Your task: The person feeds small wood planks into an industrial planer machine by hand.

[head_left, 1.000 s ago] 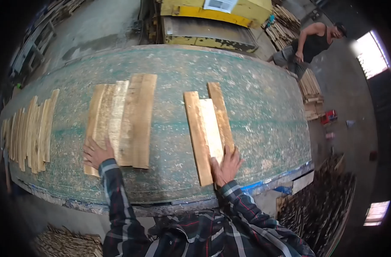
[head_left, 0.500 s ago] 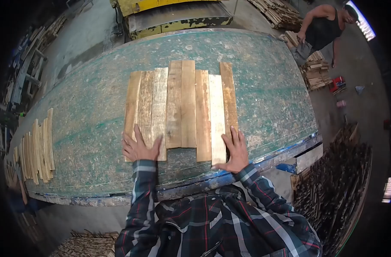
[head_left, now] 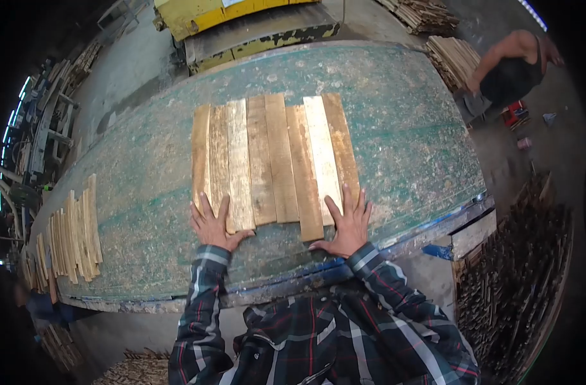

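Observation:
Several wooden slats (head_left: 259, 160) lie side by side in a row on the worn green table (head_left: 408, 147). My left hand (head_left: 216, 226) rests with spread fingers on the near ends of the leftmost slats, its thumb by the near end of a pale-streaked slat (head_left: 239, 160). At the right side of the row, my right hand (head_left: 347, 228) is also spread. Its fingers lie on the near ends of the rightmost slat (head_left: 341, 141) and the pale slat (head_left: 320, 144) beside it. The thumb reaches the near end of a brown slat (head_left: 304, 173) that sticks out towards me.
Another row of slats (head_left: 74, 231) lies at the table's left end. A yellow machine (head_left: 241, 25) stands behind the table. A person (head_left: 511, 70) is at the far right near stacked slats (head_left: 456, 58). A large pile of sticks (head_left: 511, 289) stands at the lower right.
The near ends of the slats are more even than before. The pale slat at the right has slid away from me. My left thumb has moved towards me. The person has shifted; the view has turned slightly.

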`<state>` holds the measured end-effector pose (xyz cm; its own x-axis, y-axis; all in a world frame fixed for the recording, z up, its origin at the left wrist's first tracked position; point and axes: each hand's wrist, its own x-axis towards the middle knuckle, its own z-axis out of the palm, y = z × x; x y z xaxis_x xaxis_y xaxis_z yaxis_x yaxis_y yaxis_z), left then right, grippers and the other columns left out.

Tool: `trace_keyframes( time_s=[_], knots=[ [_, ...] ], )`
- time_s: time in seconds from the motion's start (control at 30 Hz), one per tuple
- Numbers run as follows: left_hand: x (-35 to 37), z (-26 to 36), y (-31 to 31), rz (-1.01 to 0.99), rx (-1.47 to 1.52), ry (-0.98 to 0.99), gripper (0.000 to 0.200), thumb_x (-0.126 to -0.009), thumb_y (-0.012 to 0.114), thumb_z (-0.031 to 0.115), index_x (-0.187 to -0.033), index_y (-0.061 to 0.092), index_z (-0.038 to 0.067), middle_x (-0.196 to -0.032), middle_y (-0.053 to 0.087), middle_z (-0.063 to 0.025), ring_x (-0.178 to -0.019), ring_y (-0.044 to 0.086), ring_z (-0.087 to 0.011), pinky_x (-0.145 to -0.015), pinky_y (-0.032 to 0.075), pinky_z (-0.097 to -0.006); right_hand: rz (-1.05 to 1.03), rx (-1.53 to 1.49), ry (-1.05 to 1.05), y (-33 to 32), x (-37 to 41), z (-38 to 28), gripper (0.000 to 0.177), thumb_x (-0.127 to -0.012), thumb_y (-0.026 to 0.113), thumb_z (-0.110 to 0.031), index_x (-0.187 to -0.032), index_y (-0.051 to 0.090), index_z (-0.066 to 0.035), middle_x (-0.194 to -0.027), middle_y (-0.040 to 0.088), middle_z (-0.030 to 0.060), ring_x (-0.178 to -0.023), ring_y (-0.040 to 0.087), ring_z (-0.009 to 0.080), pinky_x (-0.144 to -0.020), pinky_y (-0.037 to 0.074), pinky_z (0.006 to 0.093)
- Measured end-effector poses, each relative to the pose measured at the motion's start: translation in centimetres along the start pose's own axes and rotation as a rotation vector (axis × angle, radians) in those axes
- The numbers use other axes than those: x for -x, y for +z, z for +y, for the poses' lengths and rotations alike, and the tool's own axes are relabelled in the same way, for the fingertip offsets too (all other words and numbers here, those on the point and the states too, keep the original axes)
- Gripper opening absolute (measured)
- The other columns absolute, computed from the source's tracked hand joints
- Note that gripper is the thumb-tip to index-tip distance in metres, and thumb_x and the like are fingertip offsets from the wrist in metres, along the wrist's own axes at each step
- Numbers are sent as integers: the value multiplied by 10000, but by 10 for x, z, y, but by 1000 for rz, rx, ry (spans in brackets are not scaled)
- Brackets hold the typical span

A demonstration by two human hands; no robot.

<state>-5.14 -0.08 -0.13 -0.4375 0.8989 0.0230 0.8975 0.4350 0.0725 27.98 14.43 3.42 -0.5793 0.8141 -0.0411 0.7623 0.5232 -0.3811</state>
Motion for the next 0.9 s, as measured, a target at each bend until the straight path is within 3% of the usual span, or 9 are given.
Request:
trace_keyframes(
  time_s=[0.13,0.3,0.4,0.57,0.67,0.8,0.83,0.9],
  knots=[
    [2,8,5,60,11,-3,1221,-536,702,933,-1565,433,333,-1696,107,-255,-1488,68,-619,-1149,137,-749,42,-54,-17,7,-3,10,1173,-541,903,-664,-1544,452,-255,-1679,143,243,-1491,17,620,-1129,32,803],
    [13,45,7,157,79,-2,1176,-559,678,948,-1524,497,302,-1690,111,-278,-1487,87,-616,-1122,155,-769,-17,35,-42,-4,-10,39,1172,-530,861,-736,-1516,442,-261,-1621,186,305,-1445,68,674,-1105,28,825],
    [11,72,9,135,80,-73,1172,-565,666,956,-1527,489,311,-1690,107,-281,-1486,80,-620,-1118,153,-773,-12,3,-87,-8,-23,63,1142,-560,826,-771,-1522,435,-296,-1629,179,289,-1431,59,699,-1088,37,842],
    [-39,93,3,124,33,-39,1096,-601,638,962,-1474,576,303,-1692,110,-277,-1488,68,-611,-1127,123,-764,-27,-6,-167,-20,-85,97,1106,-530,834,-793,-1477,510,-321,-1630,175,276,-1425,83,693,-1093,128,810],
    [-103,98,4,110,26,-67,1078,-629,624,955,-1482,568,300,-1687,121,-286,-1494,73,-598,-1143,116,-748,-47,1,-194,-29,-156,112,1076,-530,840,-784,-1445,561,-292,-1635,180,273,-1427,86,689,-1097,142,801],
    [-270,69,14,283,23,18,1038,-685,541,965,-1455,587,271,-1602,277,-362,-1458,274,-572,-1189,160,-695,134,-27,-351,-36,-323,120,1049,-584,779,-815,-1403,628,-177,-1625,230,301,-1450,129,667,-1143,136,777],
    [-333,58,16,325,-24,22,1052,-698,528,957,-1481,554,255,-1595,272,-375,-1460,283,-561,-1184,168,-703,185,3,-382,-25,-388,127,1125,-569,782,-821,-1463,566,-172,-1620,238,305,-1477,130,625,-1170,113,761],
    [-468,40,30,401,-106,-138,943,-787,569,863,-1519,493,273,-1628,303,-280,-1473,291,-534,-1159,160,-744,253,256,-338,-41,-522,119,1207,-627,727,-850,-1573,402,-173,-1617,242,319,-1510,148,549,-1179,34,758]
  ],
)
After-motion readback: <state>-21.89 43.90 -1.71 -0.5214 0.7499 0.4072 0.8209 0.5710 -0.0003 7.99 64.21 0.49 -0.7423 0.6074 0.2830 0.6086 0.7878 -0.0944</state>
